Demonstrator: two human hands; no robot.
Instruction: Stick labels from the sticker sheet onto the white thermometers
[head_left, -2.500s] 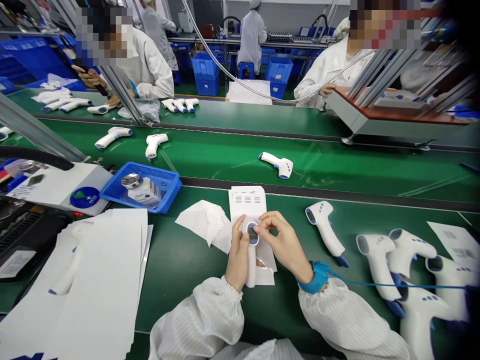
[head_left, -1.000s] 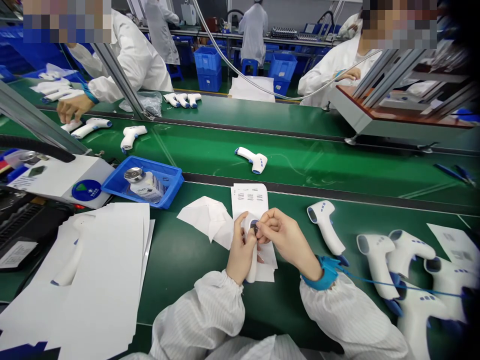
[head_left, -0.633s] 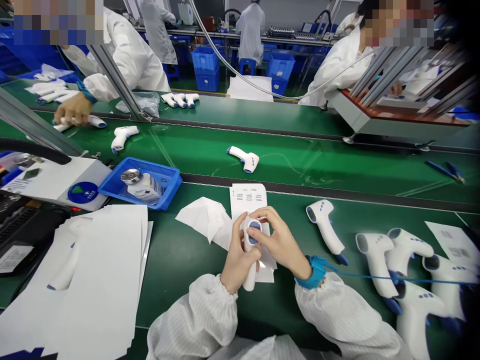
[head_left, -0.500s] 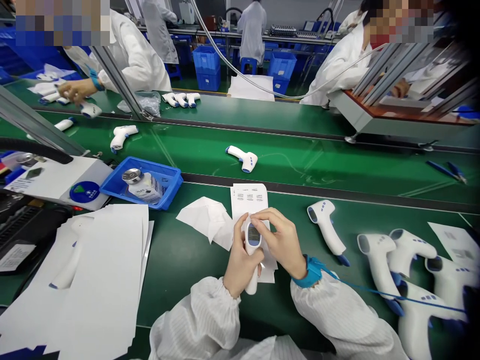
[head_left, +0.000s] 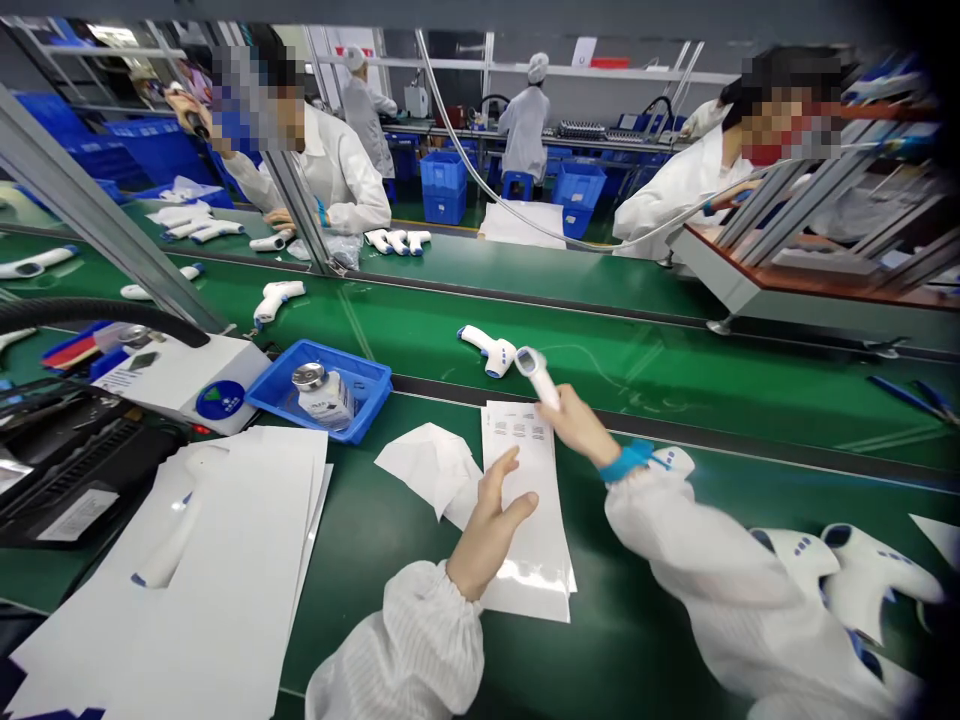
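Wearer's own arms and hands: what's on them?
Left hand and right hand are both bare, no gloves. Left sleeve and right sleeve: loose, white, gathered at the cuffs; fine stripes show on the left. Blue wristband on the right wrist only.

Bright, cool, fairly even indoor light. Hard white glare on near end of glossy label sheet; faint shiny streaks on green conveyor belt. Workbench goes dark beside right sleeve. Infrared thermometer in right hand slightly smeared by motion. Wide-angle stretch at sides. Right edge blacked out, thermometers there soft. Pixel blocks over two co-workers' faces.
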